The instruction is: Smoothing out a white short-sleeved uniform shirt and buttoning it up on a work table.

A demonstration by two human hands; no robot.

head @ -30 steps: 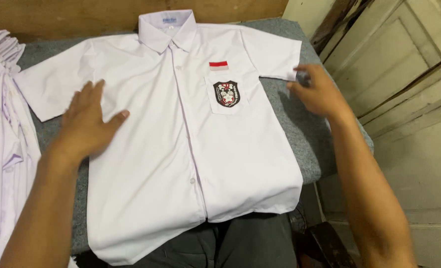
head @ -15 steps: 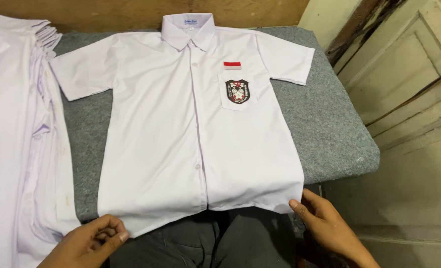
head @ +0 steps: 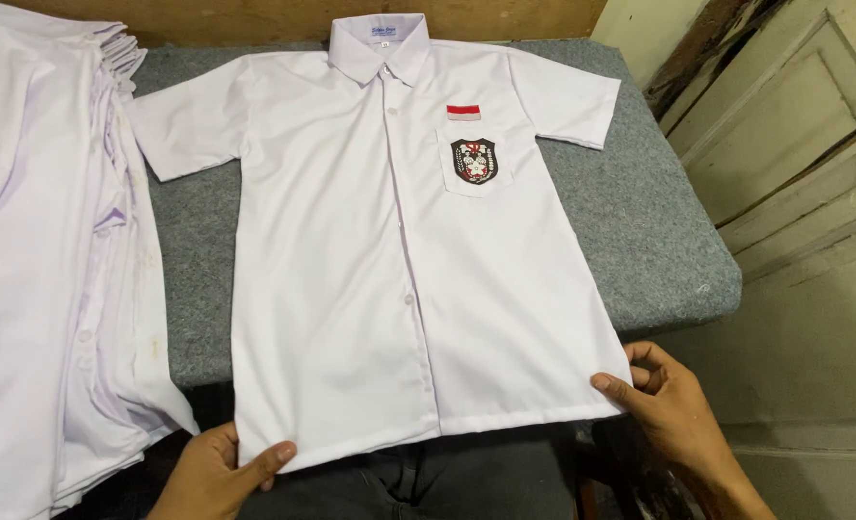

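A white short-sleeved shirt [head: 370,279] lies buttoned and face up on a grey padded table [head: 630,231], collar at the far edge. Its chest pocket carries a dark shield badge [head: 473,160] under a small red-and-white patch. The hem hangs over the near edge. My left hand [head: 218,472] pinches the hem's left corner between thumb and fingers. My right hand [head: 667,400] grips the hem's right corner.
A tall stack of white shirts [head: 42,260] fills the table's left side, draping over the near edge. A wooden board runs behind the table. Pale panelled wooden doors [head: 813,164] stand to the right. Dark trousers [head: 457,477] show below the hem.
My hands left the shirt's chest and right sleeve, came down to the near edge and took hold of both hem corners. The shirt now lies straighter.
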